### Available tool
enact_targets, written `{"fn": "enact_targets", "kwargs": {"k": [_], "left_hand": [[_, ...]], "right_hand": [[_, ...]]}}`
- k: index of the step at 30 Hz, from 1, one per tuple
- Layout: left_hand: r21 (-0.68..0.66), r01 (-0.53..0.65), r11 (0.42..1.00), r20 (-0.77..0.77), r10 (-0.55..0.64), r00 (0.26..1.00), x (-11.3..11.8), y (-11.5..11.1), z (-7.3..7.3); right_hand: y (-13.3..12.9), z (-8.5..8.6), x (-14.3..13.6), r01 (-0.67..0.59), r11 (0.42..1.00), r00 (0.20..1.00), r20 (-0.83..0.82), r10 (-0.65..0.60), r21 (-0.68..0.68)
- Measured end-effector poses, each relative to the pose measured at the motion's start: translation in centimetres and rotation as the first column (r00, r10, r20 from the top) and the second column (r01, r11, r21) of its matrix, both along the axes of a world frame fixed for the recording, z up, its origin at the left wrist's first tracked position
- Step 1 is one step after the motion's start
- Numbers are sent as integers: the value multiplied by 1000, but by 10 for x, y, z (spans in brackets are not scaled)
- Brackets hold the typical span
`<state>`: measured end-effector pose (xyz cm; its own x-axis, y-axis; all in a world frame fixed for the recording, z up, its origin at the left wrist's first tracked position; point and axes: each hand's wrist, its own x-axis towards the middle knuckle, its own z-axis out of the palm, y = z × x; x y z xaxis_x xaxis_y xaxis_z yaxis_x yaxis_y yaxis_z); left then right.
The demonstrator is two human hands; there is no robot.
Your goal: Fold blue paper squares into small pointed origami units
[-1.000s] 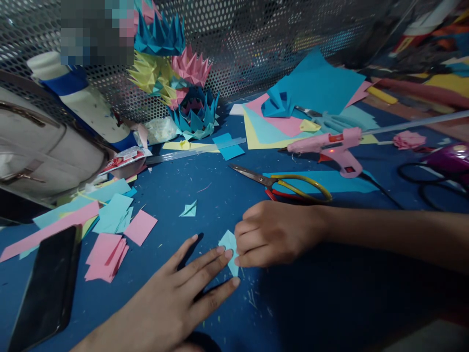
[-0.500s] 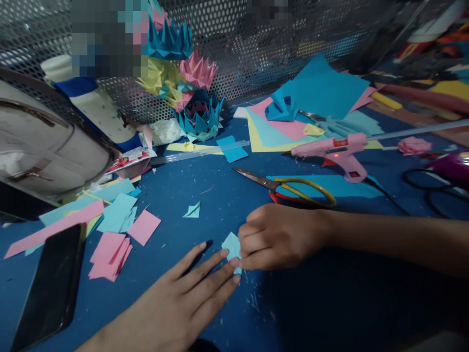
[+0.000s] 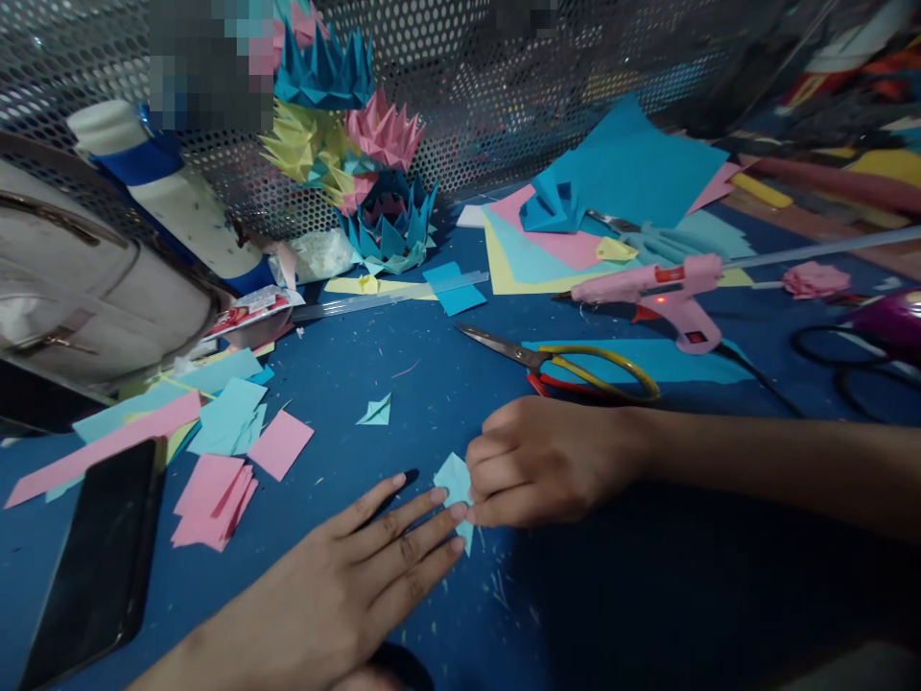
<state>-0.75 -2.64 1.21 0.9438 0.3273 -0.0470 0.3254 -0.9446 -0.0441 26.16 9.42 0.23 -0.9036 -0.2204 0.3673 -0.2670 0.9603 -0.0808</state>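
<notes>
"Pale-blue folded paper [image 3: 450,470], front and centre, flat on the worktop [image 3: 345,355] and under both hands! Give us the big stuff first."

"Grey bag [image 3: 86,278] bulks up the far left, and a white-and-blue bottle [image 3: 183,206] leans right beside it. Over on the back right, a large blue sheet [image 3: 640,163] spreads across other coloured papers."

"And nearer in?"

"Pink glue gun [image 3: 691,307], red light glowing, nozzle pointing left! Just this side of it, scissors [image 3: 536,360] with yellow and red handles, part of them over a blue strip [image 3: 597,360]."

"Now the hands. How's the grip?"

"Left hand [image 3: 352,566]: palm down, fingers spread, fingertips on the paper's lower left side. Right hand [image 3: 543,461]: fingers curled in tight at the paper's right edge. Is it pinching? Can't tell, those knuckles hide it!"

"Left of the left hand?"

"Dark phone [image 3: 101,557] lying at a slant, then a loose stack of pink squares [image 3: 216,504] between phone and hand."

"And the tiniest?"

"One little folded blue piece [image 3: 378,413], on the worktop just beyond the left hand, apart from both hands!"
</notes>
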Motion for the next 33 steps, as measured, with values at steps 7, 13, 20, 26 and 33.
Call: {"fn": "enact_targets", "kwargs": {"k": [7, 13, 20, 26, 33], "left_hand": [[-18, -41, 999, 7, 41, 999, 1, -4, -1], [-53, -54, 997, 20, 56, 998, 0, -5, -3], [-30, -44, 999, 27, 45, 999, 3, -6, 2], [-13, -57, 998, 57, 58, 997, 7, -6, 7], [-17, -55, 998, 112, 57, 992, 8, -8, 4]], "right_hand": [[0, -2, 0, -15, 1000, 1000, -25, 14, -24], [0, 1, -3, -45, 997, 997, -66, 40, -66], [0, 1, -2, -33, 998, 998, -53, 29, -62], [0, -1, -1, -24, 999, 999, -48, 21, -48], [0, 0, -2, -34, 997, 998, -57, 30, -75]]}}
